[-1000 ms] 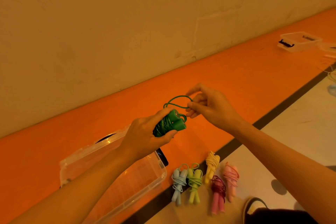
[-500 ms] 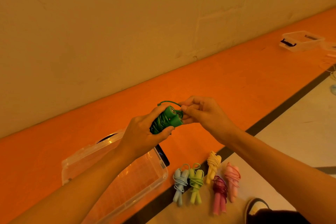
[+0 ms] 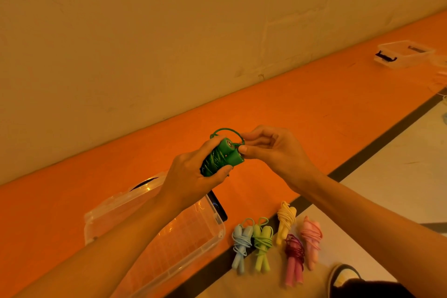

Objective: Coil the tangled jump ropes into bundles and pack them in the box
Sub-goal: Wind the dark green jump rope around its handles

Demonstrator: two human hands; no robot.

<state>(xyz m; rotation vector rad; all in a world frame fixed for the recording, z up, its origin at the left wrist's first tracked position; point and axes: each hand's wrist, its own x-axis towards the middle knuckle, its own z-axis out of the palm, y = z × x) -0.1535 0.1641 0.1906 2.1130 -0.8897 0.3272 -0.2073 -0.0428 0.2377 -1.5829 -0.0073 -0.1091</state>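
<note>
My left hand [image 3: 193, 176] grips a green jump rope [image 3: 221, 156], its two handles side by side with cord wound round them. My right hand [image 3: 273, 150] pinches the rope's short loose loop at the handle tops. Below the left forearm lies a clear plastic box [image 3: 193, 230], open, on the orange floor. Several coiled bundles lie to its right: a blue rope [image 3: 240, 242], a light green rope [image 3: 262, 242], a yellow rope [image 3: 285, 220], a dark red rope [image 3: 294, 256] and a pink rope [image 3: 312, 237].
A dark phone-like object [image 3: 219, 205] lies by the box's far corner. A second clear box [image 3: 404, 54] with black clasps stands far right on the orange strip. A wall rises behind. A shoe [image 3: 343, 276] shows at the bottom right.
The green rope's free loop has shrunk from a wide loop to a small one at the handle tops. My right hand has drawn in close to the handles.
</note>
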